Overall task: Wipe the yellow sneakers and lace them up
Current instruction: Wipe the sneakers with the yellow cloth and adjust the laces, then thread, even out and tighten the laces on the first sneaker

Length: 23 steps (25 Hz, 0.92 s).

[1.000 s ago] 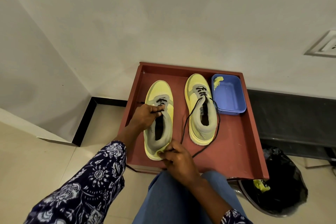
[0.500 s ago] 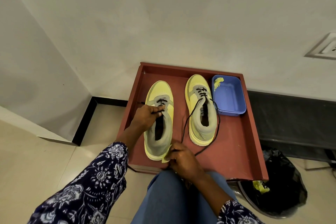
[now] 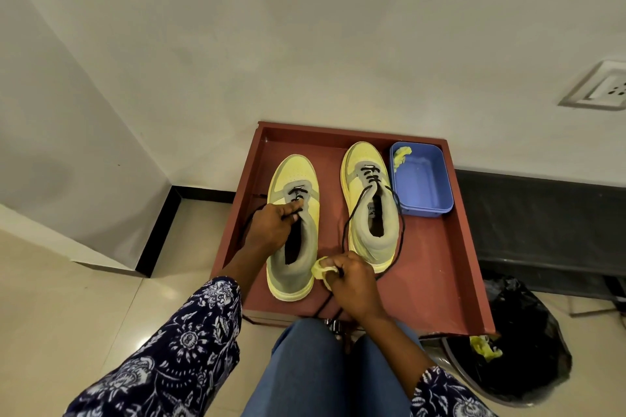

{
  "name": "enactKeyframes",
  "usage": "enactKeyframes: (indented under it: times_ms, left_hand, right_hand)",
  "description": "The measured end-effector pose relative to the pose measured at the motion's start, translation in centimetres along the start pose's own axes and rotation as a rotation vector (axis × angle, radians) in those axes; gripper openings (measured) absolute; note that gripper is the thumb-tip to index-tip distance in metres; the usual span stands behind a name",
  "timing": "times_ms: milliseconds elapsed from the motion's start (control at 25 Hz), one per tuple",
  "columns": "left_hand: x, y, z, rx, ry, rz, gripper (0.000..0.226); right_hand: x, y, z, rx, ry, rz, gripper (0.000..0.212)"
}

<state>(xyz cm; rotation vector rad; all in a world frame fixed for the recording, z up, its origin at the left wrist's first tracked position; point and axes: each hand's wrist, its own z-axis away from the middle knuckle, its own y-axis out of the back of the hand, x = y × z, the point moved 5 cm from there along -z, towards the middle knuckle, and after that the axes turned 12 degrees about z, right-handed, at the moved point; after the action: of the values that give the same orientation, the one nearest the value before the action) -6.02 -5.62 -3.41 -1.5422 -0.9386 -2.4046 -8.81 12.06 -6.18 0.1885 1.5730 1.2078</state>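
Head view: two yellow sneakers on a red tray (image 3: 437, 267). Left sneaker (image 3: 294, 230) at 9 o'clock, right sneaker (image 3: 371, 203) at the middle, blue tub (image 3: 421, 179) at 2 o'clock. Left hand (image 3: 271, 227) pinching the black lace (image 3: 298, 196) at the left sneaker's tongue. Right hand (image 3: 352, 281) curled round a yellow cloth (image 3: 321, 269) and a lace end, beside the left sneaker's heel.
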Motion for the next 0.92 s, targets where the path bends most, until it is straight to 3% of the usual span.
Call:
enactKeyframes:
  times_ms: [240, 520, 800, 920]
  left_hand:
    - [2.4, -1.5, 1.4, 0.007, -0.027, -0.238, 0.042]
    - [7.5, -3.6, 4.3, 0.242, -0.181, -0.136, 0.029]
    - [11.3, -9.0, 3.8, 0.142, -0.217, 0.05, 0.018]
    - [12.6, -12.2, 3.3, 0.024, -0.14, 0.229, 0.022]
  right_hand:
    - [-1.7, 2.8, -1.6, 0.063, -0.073, -0.129, 0.01]
    - [-3.0, 7.0, -3.1, 0.092, -0.066, -0.053, 0.016]
    - [0.1, 13.2, -5.1, 0.222, -0.168, -0.045, 0.021]
    - [1.9, 15.2, -5.9, 0.266, -0.205, -0.053, 0.02]
